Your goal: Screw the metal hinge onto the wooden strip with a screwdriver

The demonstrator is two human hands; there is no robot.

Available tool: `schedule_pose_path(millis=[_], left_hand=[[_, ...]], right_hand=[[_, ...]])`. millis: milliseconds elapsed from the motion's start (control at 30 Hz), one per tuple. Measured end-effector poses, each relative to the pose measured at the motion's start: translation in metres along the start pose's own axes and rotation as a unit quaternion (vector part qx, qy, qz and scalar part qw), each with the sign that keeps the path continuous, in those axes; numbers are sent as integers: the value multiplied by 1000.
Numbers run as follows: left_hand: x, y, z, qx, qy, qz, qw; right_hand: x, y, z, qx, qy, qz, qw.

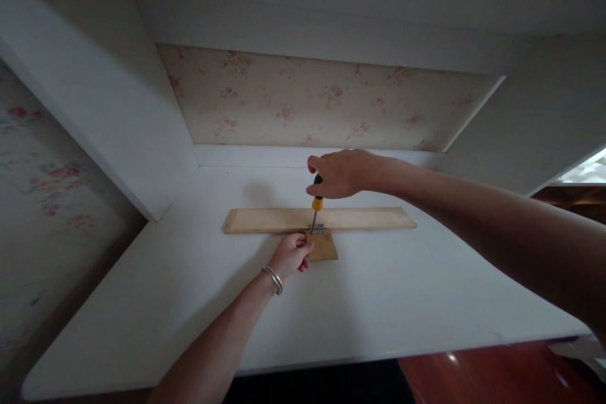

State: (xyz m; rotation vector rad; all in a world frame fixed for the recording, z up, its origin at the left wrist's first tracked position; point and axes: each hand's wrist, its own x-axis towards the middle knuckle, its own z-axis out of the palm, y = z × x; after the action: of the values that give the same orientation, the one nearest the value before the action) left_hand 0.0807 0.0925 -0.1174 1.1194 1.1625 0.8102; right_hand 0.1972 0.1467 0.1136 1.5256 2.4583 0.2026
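Wooden strip (360,219) lies across white shelf (402,290), small wood block (324,247) touching at 6 o'clock. Right hand (338,173) clenched around upright screwdriver (316,205), tip on metal hinge (317,229). Left hand (291,254) fingers curled, pressing block.

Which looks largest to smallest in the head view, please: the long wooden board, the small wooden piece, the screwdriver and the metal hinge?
1. Long wooden board
2. Small wooden piece, partly hidden by the left hand
3. Screwdriver, partly hidden by the right hand, so unsure
4. Metal hinge
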Motion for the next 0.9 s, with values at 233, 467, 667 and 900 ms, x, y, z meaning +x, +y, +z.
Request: schedule_pose_path(millis=[233,467,667,900], left_hand=[[1,-2,0,-5,0,-2,1000],[1,0,0,-2,5,-6,1000],[1,0,0,-1,0,-11,1000],[1,-3,-1,-9,0,-14,1000]], right_hand=[[2,4,2,-4,-3,-3,1000],[-2,2,-2,-8,-2,26,1000],[-1,4,-5,12,-55,-20,998],[-1,5,-10,-28,-48,-14,998]])
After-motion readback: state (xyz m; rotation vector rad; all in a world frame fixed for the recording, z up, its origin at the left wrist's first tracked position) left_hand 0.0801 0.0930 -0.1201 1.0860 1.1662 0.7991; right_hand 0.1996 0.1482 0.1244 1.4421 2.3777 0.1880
